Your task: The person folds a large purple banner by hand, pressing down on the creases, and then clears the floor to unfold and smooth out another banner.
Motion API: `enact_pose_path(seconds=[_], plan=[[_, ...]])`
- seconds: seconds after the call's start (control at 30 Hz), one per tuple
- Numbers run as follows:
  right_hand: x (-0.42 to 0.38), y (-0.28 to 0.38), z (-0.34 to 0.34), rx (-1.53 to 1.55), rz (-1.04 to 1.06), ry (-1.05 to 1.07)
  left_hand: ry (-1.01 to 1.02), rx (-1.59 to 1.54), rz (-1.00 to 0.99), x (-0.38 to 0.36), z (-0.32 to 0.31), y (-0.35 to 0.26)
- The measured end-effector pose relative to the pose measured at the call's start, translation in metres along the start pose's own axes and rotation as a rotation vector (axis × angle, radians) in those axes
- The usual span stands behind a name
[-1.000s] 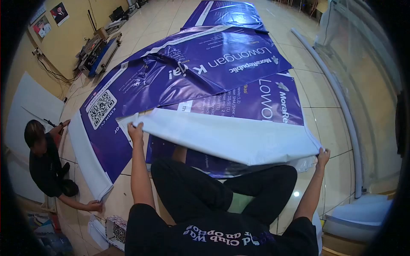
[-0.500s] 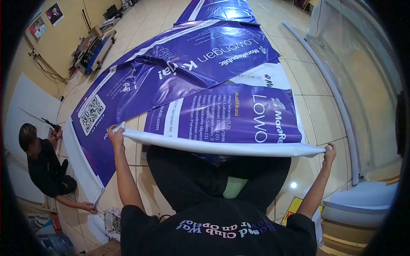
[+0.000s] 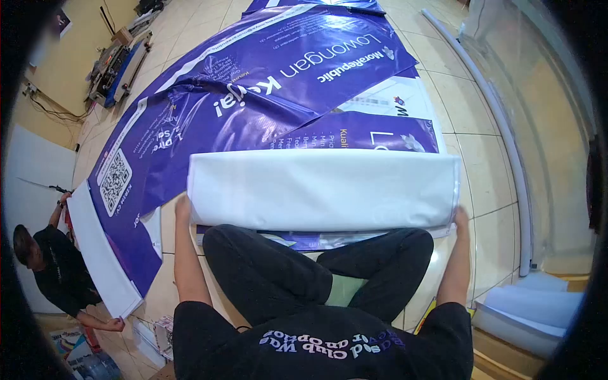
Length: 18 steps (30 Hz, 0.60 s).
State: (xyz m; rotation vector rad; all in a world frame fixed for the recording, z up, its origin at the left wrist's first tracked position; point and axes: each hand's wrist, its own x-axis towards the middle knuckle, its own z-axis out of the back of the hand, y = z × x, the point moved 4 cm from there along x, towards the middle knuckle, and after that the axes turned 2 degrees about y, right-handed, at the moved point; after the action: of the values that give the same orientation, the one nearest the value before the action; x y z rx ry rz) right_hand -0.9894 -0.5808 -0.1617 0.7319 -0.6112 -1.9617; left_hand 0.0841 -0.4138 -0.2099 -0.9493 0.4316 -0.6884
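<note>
A purple printed vinyl banner [image 3: 405, 133] lies in front of my crossed legs, its near end folded over so that a broad white underside [image 3: 323, 190] faces up. At the left side edge of this white fold is my left hand [image 3: 183, 206], closed on the banner with its fingertips hidden. My right hand [image 3: 461, 218] grips the opposite edge, its fingers mostly behind the material. Some purple print shows below the fold, close to my shins.
Another purple banner [image 3: 209, 120] overlaps on the left. A co-worker [image 3: 57, 272] holds its white folded edge [image 3: 104, 253]. A long grey tube [image 3: 491, 107] lies on the tiles at right, beside white rolled sheets [image 3: 529, 310]. A machine [image 3: 117, 69] stands by the left wall.
The narrow white roll between my hands has become a wide white flap, laid farther over the print. My hands are closer together. The co-worker has shifted left, arms stretched along the other banner's edge.
</note>
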Motion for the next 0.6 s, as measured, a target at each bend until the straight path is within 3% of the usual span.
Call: enact_pose_path(seconds=[0.03,0.07,0.1,0.17,0.27,0.37,0.43,0.5,0.53,0.57,0.6], plan=[[-0.016,-0.012,-0.028,-0.045,0.152,-0.194,-0.010,-0.010,-0.003,-0.010,-0.009,0.018],[-0.036,-0.008,-0.037,0.139,0.111,-0.283,0.018,0.024,0.064,-0.033,-0.018,0.022],[-0.033,-0.019,-0.048,0.136,0.121,-0.273,0.046,0.059,0.128,-0.053,-0.028,0.027],[-0.023,-0.060,-0.060,0.421,0.183,-0.317,0.029,-0.279,0.039,-0.077,-0.037,0.028],[-0.029,-0.069,-0.061,0.470,0.177,-0.354,-0.050,-0.195,-0.038,-0.093,-0.041,0.024],[-0.025,-0.030,-0.046,0.445,0.081,-0.322,-0.164,-0.126,-0.038,-0.108,-0.037,0.021],[0.048,-0.090,-0.052,0.377,0.195,-0.265,-0.256,0.011,-0.021,-0.107,-0.044,0.018],[0.019,-0.063,-0.052,0.457,0.118,-0.271,-0.275,0.060,-0.063,-0.093,-0.044,0.049],[0.018,-0.056,-0.051,0.414,0.292,-0.206,-0.226,0.161,-0.097,-0.098,-0.039,0.030],[-0.009,-0.028,-0.040,0.347,0.215,-0.175,-0.181,0.072,-0.027,-0.102,-0.035,0.020],[-0.027,-0.009,-0.031,0.296,0.100,-0.144,-0.138,-0.125,-0.051,-0.088,-0.035,0.048]])
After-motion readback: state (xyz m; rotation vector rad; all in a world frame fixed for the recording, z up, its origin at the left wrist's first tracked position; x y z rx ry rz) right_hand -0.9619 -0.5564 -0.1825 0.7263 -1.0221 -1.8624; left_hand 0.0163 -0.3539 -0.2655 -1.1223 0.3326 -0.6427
